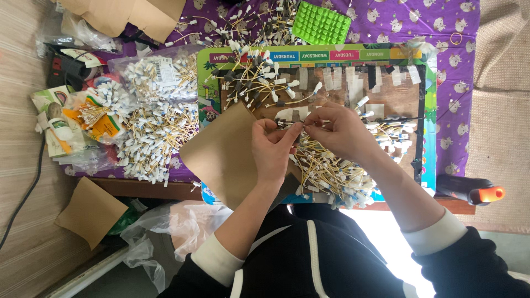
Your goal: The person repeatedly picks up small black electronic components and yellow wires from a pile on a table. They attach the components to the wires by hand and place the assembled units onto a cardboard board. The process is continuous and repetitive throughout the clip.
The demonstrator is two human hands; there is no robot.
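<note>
Both hands, left hand (272,144) and right hand (340,131), pinch one small wire piece (298,126) (fingertips touching).

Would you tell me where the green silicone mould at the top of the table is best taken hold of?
Probably by its right-hand short edge. The green mould lies flat on the purple cloth, and that edge is bare, while yellow wires with white tags crowd its left side. Pinch the rim from above, thumb on top; both hands are busy now.
</note>
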